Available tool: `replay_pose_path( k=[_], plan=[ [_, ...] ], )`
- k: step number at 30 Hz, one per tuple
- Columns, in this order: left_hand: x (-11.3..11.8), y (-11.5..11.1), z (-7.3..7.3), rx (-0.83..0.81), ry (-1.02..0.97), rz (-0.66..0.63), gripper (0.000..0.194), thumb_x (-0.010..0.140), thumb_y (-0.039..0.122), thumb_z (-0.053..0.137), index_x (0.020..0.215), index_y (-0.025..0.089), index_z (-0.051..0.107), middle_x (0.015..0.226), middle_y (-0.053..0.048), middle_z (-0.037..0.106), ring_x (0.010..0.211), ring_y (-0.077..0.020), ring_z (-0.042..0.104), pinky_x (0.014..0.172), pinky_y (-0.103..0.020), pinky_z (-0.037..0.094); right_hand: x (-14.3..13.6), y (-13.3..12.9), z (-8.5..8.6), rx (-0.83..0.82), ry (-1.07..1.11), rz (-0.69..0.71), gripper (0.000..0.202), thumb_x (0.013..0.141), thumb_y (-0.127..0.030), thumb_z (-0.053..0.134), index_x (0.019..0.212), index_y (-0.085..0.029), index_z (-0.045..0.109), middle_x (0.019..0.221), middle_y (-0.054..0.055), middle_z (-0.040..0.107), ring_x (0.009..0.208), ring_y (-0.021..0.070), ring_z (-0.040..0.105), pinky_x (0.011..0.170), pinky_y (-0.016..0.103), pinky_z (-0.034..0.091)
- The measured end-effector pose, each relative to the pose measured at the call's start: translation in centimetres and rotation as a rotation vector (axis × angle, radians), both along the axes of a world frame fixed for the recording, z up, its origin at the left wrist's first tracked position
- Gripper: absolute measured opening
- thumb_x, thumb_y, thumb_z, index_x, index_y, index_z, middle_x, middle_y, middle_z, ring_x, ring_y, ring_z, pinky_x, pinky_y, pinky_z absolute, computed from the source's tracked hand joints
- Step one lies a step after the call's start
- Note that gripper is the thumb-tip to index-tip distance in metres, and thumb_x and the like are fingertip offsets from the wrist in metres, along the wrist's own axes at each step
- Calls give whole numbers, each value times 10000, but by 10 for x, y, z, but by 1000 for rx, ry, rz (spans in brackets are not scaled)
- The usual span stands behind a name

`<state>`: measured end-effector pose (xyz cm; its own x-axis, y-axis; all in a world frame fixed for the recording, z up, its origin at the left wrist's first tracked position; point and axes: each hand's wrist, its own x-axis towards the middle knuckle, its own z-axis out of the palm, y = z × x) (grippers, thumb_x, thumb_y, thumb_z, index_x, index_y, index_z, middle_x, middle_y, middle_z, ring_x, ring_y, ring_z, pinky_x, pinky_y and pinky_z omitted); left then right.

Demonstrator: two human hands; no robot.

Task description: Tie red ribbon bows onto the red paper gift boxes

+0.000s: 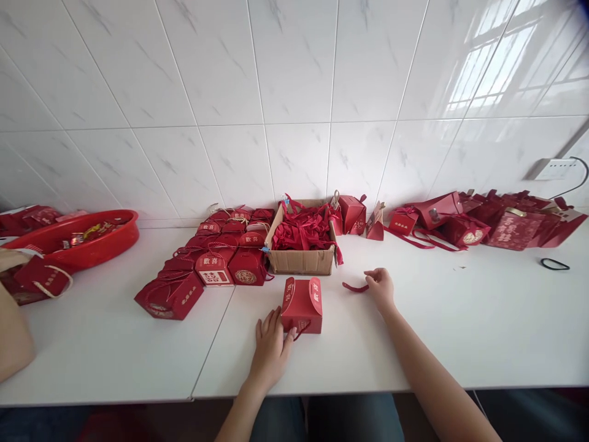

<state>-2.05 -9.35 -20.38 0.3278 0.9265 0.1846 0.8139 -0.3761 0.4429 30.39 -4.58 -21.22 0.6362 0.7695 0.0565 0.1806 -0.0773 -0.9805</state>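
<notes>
A small red gift box (302, 301) with a folded top and pale lettering stands on the table in front of me. My left hand (271, 350) grips its near left corner, index finger along the side and thumb on the front. A dark red cord shows beside that thumb. To the right of the box, my right hand (381, 288) pinches one end of a short dark red ribbon (354, 287) close to the tabletop. The ribbon's other end points left toward the box, apart from it.
Behind the box is a cardboard carton (301, 263) of red ribbons. Tied red boxes (214, 264) cluster to its left. Farther left are a red basin (105, 248) of sweets and another person's arm (13, 337). Red boxes and bags (515, 227) lie right, near a black loop (554, 264).
</notes>
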Motion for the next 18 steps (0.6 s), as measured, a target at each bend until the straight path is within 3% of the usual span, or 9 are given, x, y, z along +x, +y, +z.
replay_pose_path(
  k=[4,10,13,18],
  plan=[
    [0,0,0,20,0,0,429,940,379,323,1293,192,479,1341,-134,519,1336,-294,356,1102,-578,215,-15,-2,15,55,76,26,261,892,-270,573,1124,-151,560,1195,80,544,1043,206,551,877,406,483],
    [-1,1,0,38,1,-8,422,940,386,325,1278,202,498,1352,-128,510,1321,-295,376,1098,-575,223,-52,15,38,-18,428,353,255,914,-355,541,1006,-125,601,875,27,621,704,112,595,642,273,521],
    [-2,2,0,34,5,-13,422,940,392,319,1280,215,496,1363,-116,505,1332,-289,365,1105,-571,216,-58,32,45,-54,615,348,311,933,-408,492,1041,-132,585,904,38,617,712,114,595,632,271,525],
    [-1,1,1,24,5,-11,435,940,391,319,1296,200,482,1374,-128,493,1332,-296,363,1101,-579,212,-51,52,55,-81,824,282,282,925,-339,524,1127,-146,563,1077,73,598,877,157,607,748,335,538]
  ],
)
